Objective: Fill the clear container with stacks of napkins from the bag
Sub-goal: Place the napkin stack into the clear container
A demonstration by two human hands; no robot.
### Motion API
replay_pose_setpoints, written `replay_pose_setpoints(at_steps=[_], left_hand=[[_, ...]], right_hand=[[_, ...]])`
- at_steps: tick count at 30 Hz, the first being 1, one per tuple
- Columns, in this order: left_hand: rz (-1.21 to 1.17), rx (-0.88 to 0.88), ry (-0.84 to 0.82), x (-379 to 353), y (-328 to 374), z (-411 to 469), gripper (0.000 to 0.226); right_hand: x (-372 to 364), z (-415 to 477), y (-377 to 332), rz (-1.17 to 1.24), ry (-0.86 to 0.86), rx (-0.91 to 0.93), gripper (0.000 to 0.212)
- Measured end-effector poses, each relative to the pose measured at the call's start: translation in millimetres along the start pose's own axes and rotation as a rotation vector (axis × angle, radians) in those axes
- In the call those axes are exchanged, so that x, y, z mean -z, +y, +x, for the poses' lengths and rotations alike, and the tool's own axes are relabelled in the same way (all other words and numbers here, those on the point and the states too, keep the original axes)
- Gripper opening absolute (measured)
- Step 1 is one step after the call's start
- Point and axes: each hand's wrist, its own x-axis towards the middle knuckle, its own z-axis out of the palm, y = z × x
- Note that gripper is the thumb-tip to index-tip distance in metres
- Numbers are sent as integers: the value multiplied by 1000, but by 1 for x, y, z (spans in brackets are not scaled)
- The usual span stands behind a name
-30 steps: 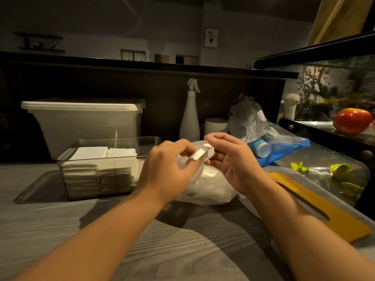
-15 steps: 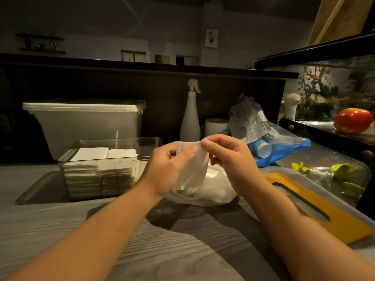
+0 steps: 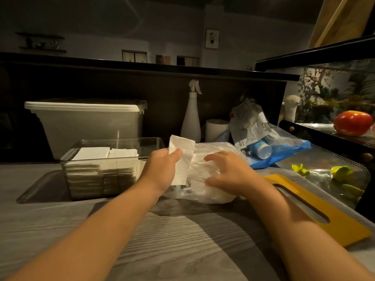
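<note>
White lidded bin (image 3: 89,126) at 10 o'clock, back of the countertop (image 3: 162,240): lid on, walls frosted, contents unreadable. Clear container (image 3: 125,139) just in front of it at 9 o'clock, standing on a dark tray (image 3: 36,189). Two napkin stacks (image 3: 91,154) side by side inside, taking the left and middle, tops near the rim. Right end too glary to read. Clear plastic bag (image 3: 211,191) dead centre, lying crumpled on the counter just right of the container, with white napkins visible through the film. Blue-and-clear bag (image 3: 292,147) at 2 o'clock, touching the plastic bag's far side, holding a blue bottle with a pale cap (image 3: 261,150) and a printed pouch (image 3: 247,122). Yellow cutting board (image 3: 316,211) at 4 o'clock, flat, partly under the right forearm. White spray bottle (image 3: 190,120) upright at 12 o'clock against the back panel. Left hand (image 3: 160,169) between container and bag, thumb pinching a folded napkin (image 3: 181,159). Napkin upright, out of the bag, top edge above the container rim, lower edge touching the bag film, not yet inside the container. Right hand (image 3: 229,173) at 3 o'clock of the napkin, fingers spread and relaxed, resting on top of the bag, gripping nothing, near the napkin but not touching it.
</note>
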Motion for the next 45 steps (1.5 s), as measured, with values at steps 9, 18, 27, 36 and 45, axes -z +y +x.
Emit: replay_pose_setpoints(at_steps=[9,18,27,36,45], left_hand=[[64,-28,19,-2,5,-5,30],[80,-35,17,-1,5,-5,29],[102,-38,22,-2,2,-4,30],[145,-91,60,-4,4,-5,32],[121,-139,231,-2,5,-4,29]], right_hand=[[-4,9,-3,-96,-4,-36,73],[-12,11,-13,-200,13,-43,73],[-18,16,-14,-304,134,-101,55],[-1,-1,-20,-179,220,-43,51],[16,-20,-16,457,199,19,44]])
